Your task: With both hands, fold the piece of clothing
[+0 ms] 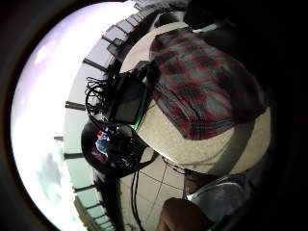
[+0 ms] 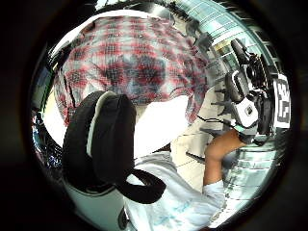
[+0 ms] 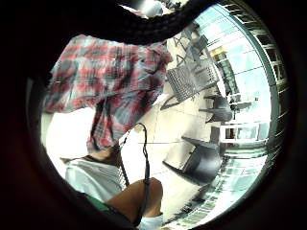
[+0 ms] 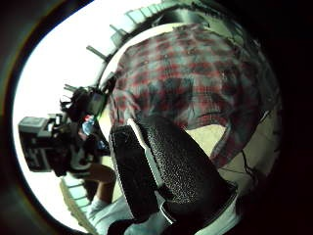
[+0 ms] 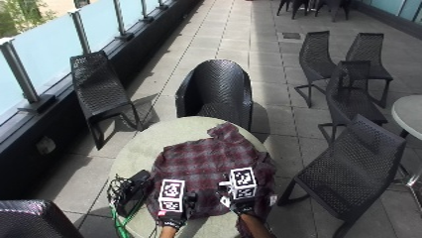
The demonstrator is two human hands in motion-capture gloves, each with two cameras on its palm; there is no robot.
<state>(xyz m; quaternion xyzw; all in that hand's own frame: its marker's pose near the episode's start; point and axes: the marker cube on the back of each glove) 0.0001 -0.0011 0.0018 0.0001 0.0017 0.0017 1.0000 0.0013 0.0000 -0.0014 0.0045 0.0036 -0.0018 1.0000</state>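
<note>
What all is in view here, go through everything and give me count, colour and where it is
plaid shirt: one, dark red and grey check, spread on the round table, its right edge hanging over the rim
round table: one, pale beige, in front of the person
black box with cables: one, black, on the table left of the shirt
chairs: several, black woven, around the table and further along the terrace
second table: one, pale, at the right edge, only partly seen
glass railing: one, along the left side
left hand: black glove, at the shirt's near edge
right hand: black glove, on the shirt's near edge
</note>
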